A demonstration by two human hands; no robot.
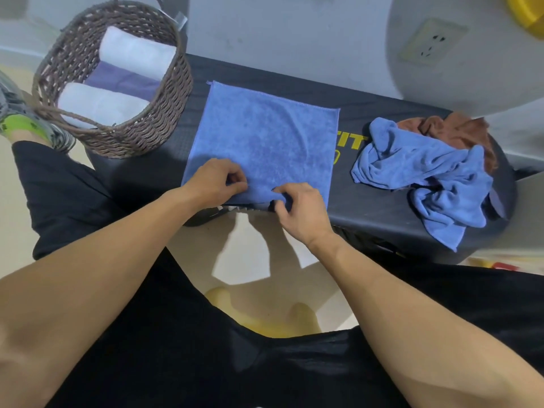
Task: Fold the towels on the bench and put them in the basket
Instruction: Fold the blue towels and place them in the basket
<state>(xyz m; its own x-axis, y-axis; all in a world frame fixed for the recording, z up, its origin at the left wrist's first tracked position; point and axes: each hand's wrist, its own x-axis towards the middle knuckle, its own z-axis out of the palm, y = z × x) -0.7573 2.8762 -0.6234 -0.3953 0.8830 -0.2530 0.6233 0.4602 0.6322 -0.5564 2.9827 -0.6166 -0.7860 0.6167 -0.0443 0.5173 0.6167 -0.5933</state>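
Note:
A blue towel point(262, 139) lies spread flat on the black bench point(382, 207). My left hand point(217, 179) pinches its near edge left of the middle. My right hand point(297, 212) pinches the same edge further right, where the cloth bunches under the fingers. A woven brown basket point(176, 92) stands on the bench's left end and holds two rolled white towels point(135, 54) and a purple towel point(123, 81). At the right end lie a crumpled blue towel point(426, 175) and a brown towel point(459, 131) partly under it.
A pale wall with a socket point(432, 42) rises behind the bench. A shoe point(26, 119) sits on the floor left of the basket. My black-clad legs fill the foreground, and pale floor point(244, 254) shows between them and the bench.

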